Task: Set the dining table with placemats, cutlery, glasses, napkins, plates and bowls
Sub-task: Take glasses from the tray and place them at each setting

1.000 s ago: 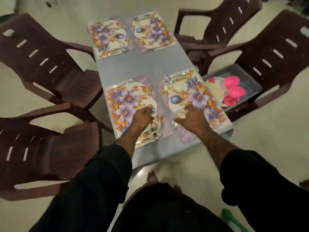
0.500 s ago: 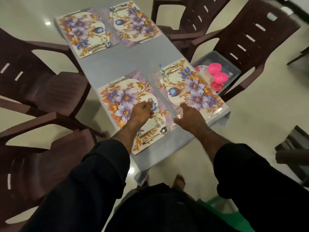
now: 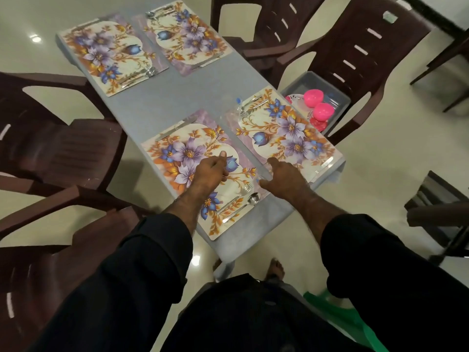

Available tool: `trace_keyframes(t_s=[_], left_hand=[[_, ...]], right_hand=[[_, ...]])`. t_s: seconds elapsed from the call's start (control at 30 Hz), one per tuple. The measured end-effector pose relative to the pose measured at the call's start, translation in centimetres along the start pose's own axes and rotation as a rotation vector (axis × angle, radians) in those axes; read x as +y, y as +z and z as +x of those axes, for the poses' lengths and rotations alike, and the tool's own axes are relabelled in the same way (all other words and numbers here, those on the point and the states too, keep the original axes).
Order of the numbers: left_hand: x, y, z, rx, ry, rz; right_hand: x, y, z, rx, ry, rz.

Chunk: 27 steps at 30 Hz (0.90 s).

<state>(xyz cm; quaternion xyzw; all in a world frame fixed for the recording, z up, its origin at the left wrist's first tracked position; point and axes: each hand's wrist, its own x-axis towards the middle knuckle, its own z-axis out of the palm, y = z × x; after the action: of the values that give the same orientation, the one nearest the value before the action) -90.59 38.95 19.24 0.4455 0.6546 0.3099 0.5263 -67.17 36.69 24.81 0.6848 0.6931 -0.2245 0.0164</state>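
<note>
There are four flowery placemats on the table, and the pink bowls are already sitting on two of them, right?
Not quite. The head view does show four flowery placemats on the table, but the pink bowls aren't on any of them. They sit in a clear plastic bin on the chair beside the table. The placemats hold only cutlery.

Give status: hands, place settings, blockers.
Left hand loosely curled, empty, over near-left placemat. Right hand at a clear glass, grip unclear. Four mats have cutlery. Bowls in tub on chair.
</note>
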Motion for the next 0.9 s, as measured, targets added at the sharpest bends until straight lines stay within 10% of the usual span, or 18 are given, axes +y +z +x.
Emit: trace_keyframes(t_s=[0.43,0.9], left_hand=[[5.5,2.2,1.7,0.056,0.206,0.107],[16.5,24.6,3.8,0.028,0.475,0.267]], right_hand=[[5.0,-4.2,0.5,0.214,0.128,0.135],[25.2,-10.7,1.2,0.278,0.210,0.219]])
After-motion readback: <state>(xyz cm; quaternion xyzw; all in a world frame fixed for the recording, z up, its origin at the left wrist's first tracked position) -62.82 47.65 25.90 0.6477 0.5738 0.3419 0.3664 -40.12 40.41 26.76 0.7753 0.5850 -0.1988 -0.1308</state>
